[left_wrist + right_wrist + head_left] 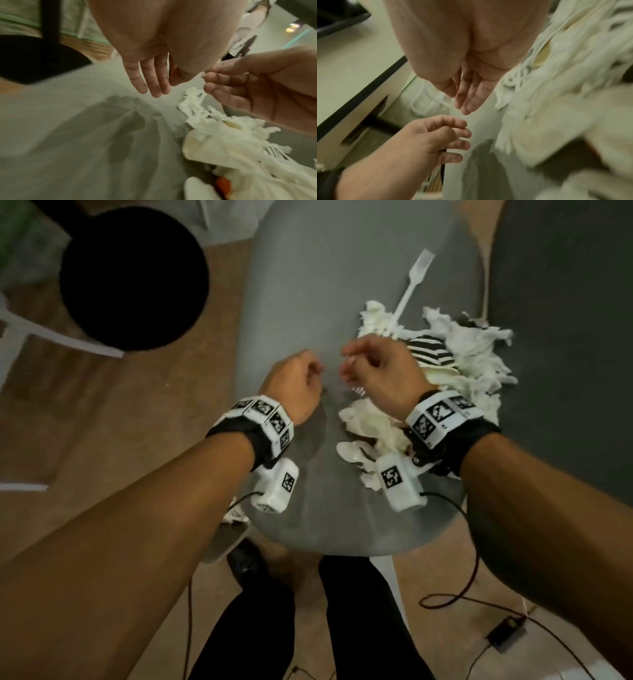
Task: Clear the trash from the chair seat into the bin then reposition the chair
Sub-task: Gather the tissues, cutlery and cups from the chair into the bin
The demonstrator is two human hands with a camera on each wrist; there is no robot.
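Note:
The grey chair seat [308, 285] carries a heap of trash on its right half. The heap holds shredded white tissue [472, 347], a black-and-white striped paper cup [431, 350], a white plastic fork [412, 282], crumpled paper [370, 419] and a white spoon [349, 451]. My left hand [308, 371] hovers over the bare middle of the seat, its fingers [154, 83] relaxed and holding nothing. Just left of the cup, my right hand [356, 368] hangs above the heap's edge. Its fingers [467, 100] are loose, and I see nothing gripped in them.
A black round base [133, 278] stands on the wood floor at upper left, with white chair legs [65, 338] beside it. A dark grey surface [565, 337] borders the chair on the right. Cables and a power adapter [507, 635] lie on the floor near my legs [359, 628].

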